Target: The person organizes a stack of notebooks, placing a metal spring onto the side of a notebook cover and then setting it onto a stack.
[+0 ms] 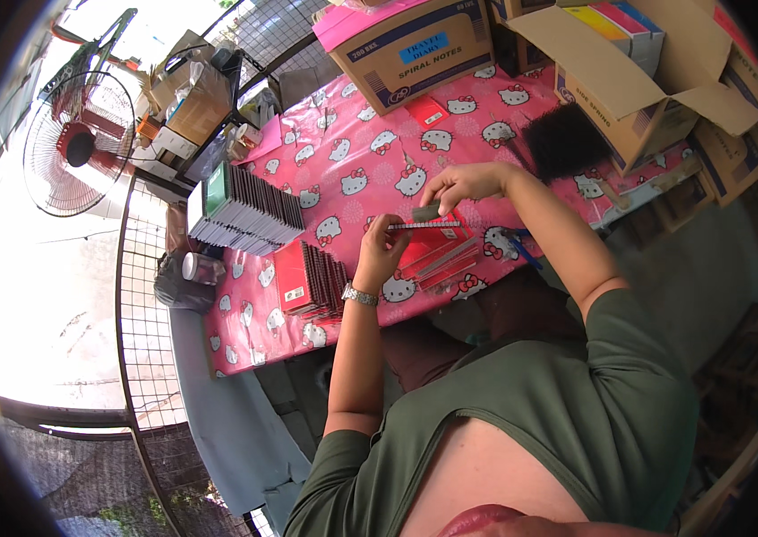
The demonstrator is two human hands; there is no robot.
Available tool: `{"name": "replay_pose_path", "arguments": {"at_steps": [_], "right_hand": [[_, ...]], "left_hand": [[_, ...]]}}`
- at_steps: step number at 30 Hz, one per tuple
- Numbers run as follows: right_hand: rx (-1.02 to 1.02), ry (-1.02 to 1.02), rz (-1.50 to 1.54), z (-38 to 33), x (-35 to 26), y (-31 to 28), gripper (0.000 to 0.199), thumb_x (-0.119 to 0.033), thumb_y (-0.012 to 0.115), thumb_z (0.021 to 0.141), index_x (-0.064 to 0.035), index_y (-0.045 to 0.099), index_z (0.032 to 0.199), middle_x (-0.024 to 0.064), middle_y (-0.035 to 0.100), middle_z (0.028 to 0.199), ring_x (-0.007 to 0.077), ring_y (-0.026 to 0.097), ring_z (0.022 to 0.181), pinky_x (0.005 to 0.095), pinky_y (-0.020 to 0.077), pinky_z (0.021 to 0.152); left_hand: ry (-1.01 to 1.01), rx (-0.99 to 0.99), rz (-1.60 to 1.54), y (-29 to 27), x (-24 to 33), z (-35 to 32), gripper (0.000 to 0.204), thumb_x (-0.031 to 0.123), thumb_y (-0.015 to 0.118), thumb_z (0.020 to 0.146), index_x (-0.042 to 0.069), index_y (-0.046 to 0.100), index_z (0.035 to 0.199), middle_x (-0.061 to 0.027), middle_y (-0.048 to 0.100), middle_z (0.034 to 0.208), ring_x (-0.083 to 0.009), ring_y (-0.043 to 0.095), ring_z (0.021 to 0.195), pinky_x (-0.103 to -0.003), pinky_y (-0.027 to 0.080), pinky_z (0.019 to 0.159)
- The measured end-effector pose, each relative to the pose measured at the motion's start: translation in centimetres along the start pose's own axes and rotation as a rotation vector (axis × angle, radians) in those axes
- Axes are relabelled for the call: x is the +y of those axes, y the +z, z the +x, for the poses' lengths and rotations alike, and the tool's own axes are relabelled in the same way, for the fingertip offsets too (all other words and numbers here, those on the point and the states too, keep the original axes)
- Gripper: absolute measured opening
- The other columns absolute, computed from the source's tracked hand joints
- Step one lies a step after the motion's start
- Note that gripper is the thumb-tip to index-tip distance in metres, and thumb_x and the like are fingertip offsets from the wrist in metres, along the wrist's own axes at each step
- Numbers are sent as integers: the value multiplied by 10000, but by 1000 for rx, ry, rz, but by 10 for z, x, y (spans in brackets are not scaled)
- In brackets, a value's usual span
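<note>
My left hand (382, 245), a watch at its wrist, pinches the left end of a red spiral notebook (437, 238), whose bound edge faces away from me. Between the fingers of my right hand (466, 184) is a small dark grey-green block (426, 213), held at that coil edge; whether it touches the coil I cannot tell. Beneath lie more red notebooks (450, 268), slightly fanned. Left of my left hand stands a stack of red notebooks (296, 282). Behind it rises a taller stack of notebooks (249, 210) with a green cover at its end.
A pink cartoon-print cloth (343, 161) covers the table. Black bristly strands (567, 140) lie at the right, before an open carton (616, 98). A closed carton (415, 58) stands at the back. A blue tool (525, 251), a plastic jar (202, 268) and a fan (81, 145) are around.
</note>
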State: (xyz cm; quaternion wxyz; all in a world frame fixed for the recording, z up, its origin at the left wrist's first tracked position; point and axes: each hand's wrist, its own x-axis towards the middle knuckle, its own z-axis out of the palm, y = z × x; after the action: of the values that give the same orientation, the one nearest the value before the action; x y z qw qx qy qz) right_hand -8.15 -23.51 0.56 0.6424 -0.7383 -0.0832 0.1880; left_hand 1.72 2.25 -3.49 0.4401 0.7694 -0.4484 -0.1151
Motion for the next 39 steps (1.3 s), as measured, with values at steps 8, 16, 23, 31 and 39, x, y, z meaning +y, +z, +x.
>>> {"name": "replay_pose_path", "arguments": {"at_steps": [8,16,23,31,39], "right_hand": [[541,197,-407,-1,62,-22,533,-280,817,686,-46,683,1146,161,654,1162,271,613,1082,363,447,990],[1178,47,-926,-82,156,91,757,-303,773,800,-57,433,1430,231,301,1540,418,385,1357,470,348,1113],[997,126,-812,-93,165,119,539,-202,762,774,-23,588,1252,137,575,1221,352,572,1117,454,445,1005],[718,-130,209,-97,138,-28,494,-72,714,836,-12,585,1309,100,653,1220,183,608,1121,307,481,977],[772,-401,-370,-46,20,83,386,-128,756,792,-28,668,1154,99,671,1130,204,635,1077,330,484,965]], "left_hand": [[-86,75,-72,0,-4,-9,213,91,726,850,10,625,1019,-81,663,858,-133,632,719,-277,517,654],[-244,336,-524,19,-14,-30,183,69,657,939,-54,635,1073,-30,642,885,-75,596,753,-252,591,616],[-194,487,-389,37,0,-28,199,81,668,937,-15,665,1111,-9,628,866,-56,582,725,-250,592,595],[-166,554,-305,44,-11,-27,158,115,673,945,-34,677,997,19,606,699,-41,536,633,-228,494,580],[-168,569,-464,52,1,-33,163,46,673,919,-49,686,1050,-51,672,796,-83,643,693,-240,524,618]]}}
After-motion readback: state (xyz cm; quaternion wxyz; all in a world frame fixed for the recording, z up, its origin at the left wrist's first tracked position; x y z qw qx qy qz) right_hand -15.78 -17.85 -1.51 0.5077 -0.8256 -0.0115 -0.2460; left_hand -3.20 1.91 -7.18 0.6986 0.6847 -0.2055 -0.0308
